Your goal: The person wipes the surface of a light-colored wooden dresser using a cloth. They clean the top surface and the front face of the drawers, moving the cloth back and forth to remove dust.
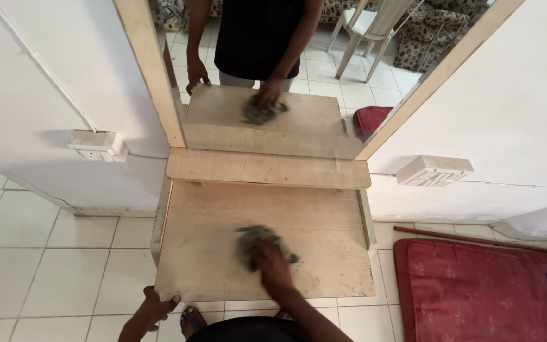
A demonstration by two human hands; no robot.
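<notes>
Right hand [272, 266]: fingers curled down, pressed onto a crumpled grey-green cloth [256, 240] lying mid-surface on the wooden desk [223, 215]; forearm angled in from the near edge, blurred. Left hand [153, 307]: fingers wrapped over the desk's near-left corner, gripping. Beyond the fingertips: raised shelf [267, 168], mirror [324, 76].

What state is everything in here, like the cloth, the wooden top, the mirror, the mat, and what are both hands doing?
Cloth: crumpled, pressed under right hand.
Left hand: gripping wooden top's front edge.
Mirror: upright, reflecting the person.
Red mat: flat on floor.
Wall socket: nothing plugged in.
</notes>
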